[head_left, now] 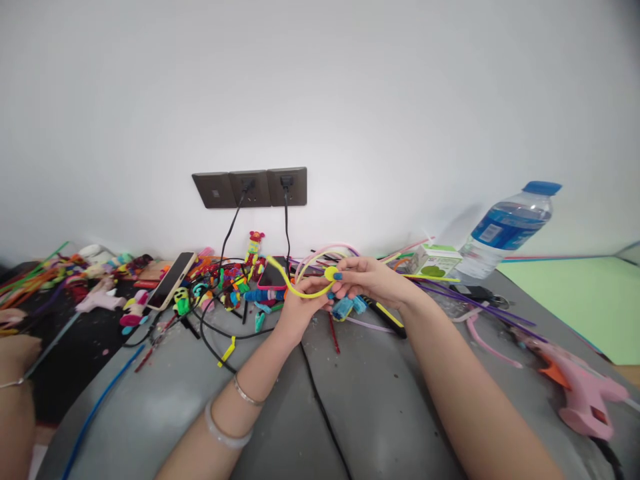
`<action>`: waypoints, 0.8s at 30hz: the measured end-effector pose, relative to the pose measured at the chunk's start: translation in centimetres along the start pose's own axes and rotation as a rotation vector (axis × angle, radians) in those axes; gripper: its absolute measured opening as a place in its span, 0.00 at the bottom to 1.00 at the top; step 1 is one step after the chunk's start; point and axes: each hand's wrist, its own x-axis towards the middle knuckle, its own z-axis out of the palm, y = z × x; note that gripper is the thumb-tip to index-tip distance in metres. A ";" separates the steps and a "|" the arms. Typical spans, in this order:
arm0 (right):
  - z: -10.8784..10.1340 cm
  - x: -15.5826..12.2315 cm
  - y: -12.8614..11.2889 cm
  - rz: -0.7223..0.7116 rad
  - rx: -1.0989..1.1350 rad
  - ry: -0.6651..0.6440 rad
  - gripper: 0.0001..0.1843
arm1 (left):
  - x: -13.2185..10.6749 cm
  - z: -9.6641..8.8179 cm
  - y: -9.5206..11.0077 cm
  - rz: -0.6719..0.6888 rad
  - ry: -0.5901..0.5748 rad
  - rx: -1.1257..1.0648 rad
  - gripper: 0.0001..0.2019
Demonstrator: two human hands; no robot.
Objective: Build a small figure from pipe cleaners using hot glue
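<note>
Both hands meet above the middle of the grey table (370, 400). My right hand (367, 277) pinches a small flat coil in a yellow pipe cleaner (331, 274) between thumb and fingertips. One length of it curves in a loop over my left hand (304, 303), and another yellow end sticks out to the right. My left hand's fingers are closed on the pipe cleaner near the coil, partly hidden behind it. Just below the hands is a fuzzy blue piece (345, 308); whether a hand touches it, I cannot tell. A yellow-and-black tool (387, 317) lies beside my right wrist.
A pink glue gun (583, 393) lies at the right, near a water bottle (510, 230) and a small green-and-white carton (435, 260). Fuzzy figures, a phone (173, 280) and black cables (320, 400) crowd the left and middle. Another person's hand (17, 353) is at far left.
</note>
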 end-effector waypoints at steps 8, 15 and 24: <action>0.0 0.2 -0.1 -0.081 -0.153 -0.014 0.21 | -0.1 0.1 0.2 -0.003 0.042 -0.065 0.19; 0.2 0.3 0.1 -0.126 -0.219 -0.036 0.20 | -0.4 0.7 0.7 0.003 0.103 -0.123 0.18; 0.5 0.2 -0.2 -0.098 -0.303 -0.027 0.22 | -0.2 0.6 0.6 -0.034 0.136 -0.223 0.19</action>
